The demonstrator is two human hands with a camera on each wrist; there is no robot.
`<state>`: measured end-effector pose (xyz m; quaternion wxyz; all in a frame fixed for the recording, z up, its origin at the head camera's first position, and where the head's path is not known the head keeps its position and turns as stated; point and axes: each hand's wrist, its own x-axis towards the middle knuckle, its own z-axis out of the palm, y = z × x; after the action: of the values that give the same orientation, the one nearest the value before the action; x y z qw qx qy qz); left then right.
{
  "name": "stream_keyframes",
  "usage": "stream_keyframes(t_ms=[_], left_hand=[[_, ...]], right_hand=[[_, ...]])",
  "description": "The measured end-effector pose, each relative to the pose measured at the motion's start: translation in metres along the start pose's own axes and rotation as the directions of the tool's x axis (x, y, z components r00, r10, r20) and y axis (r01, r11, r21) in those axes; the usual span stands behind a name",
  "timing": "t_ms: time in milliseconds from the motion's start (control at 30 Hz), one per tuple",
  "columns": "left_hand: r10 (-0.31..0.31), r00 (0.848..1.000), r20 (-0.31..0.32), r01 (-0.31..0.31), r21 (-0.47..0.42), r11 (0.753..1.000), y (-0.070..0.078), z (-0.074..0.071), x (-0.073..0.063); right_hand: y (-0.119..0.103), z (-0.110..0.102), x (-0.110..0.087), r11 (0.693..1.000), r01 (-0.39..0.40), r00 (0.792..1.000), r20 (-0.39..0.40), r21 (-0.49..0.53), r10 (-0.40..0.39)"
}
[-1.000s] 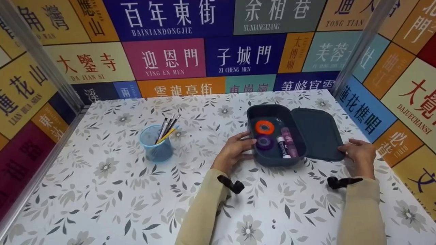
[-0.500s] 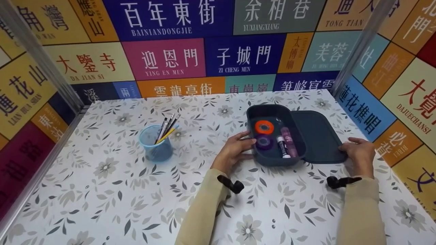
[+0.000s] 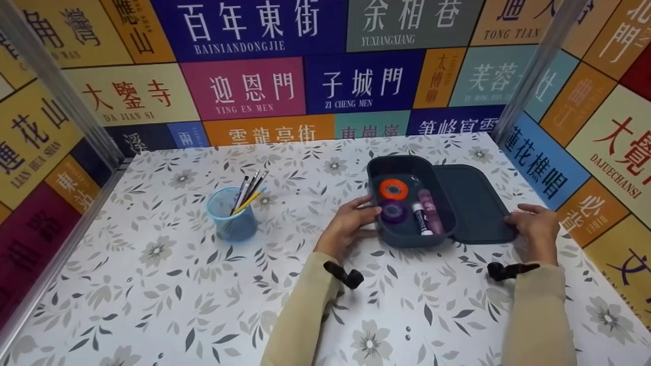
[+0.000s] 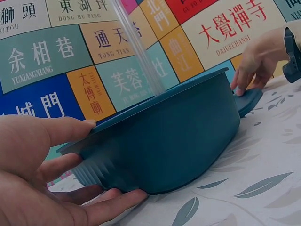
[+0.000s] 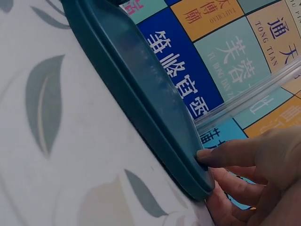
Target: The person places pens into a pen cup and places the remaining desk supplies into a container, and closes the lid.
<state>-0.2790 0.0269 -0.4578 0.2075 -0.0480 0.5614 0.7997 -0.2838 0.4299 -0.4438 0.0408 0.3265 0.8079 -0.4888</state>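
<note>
A dark teal plastic box point(image 3: 417, 240) stands uncovered on the table in the head view. Inside lie an orange tape roll point(image 3: 393, 189), a purple tape roll point(image 3: 393, 211), a white-capped glue stick point(image 3: 421, 218) and a pinkish-purple tube point(image 3: 431, 211). My left hand point(image 3: 350, 226) holds the box by its left side, one digit at the rim and others along the wall and base in the left wrist view. Flat to the right of the box lies its matching lid point(image 3: 478, 203). My right hand point(image 3: 536, 229) grips the lid's near right corner, thumb on top; its other fingers are partly hidden.
A light blue mesh pen cup point(image 3: 232, 226) with several pencils point(image 3: 248, 193) stands on the left half of the table. The tabletop has a floral cover point(image 3: 203, 305). Panels with large printed characters point(image 3: 244, 86) wall off the back and both sides.
The lid has shifted slightly toward the person and sits close against the box's right side. The right hand keeps hold of its corner. The left hand and box stay in place.
</note>
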Motion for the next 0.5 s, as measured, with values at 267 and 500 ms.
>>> stream_keyframes(t_ms=[267,500], left_hand=[[-0.004,1.0,0.004,0.004,-0.004,1.0,0.001,0.001,0.003],[-0.009,1.0,0.002,0.009,-0.015,1.0,0.0,0.0,0.002]], right_hand=[[-0.005,-0.006,-0.004,0.996,-0.029,0.999,0.027,0.083,0.027],[-0.004,-0.014,-0.008,0.993,0.049,0.994,0.094,0.112,-0.059]])
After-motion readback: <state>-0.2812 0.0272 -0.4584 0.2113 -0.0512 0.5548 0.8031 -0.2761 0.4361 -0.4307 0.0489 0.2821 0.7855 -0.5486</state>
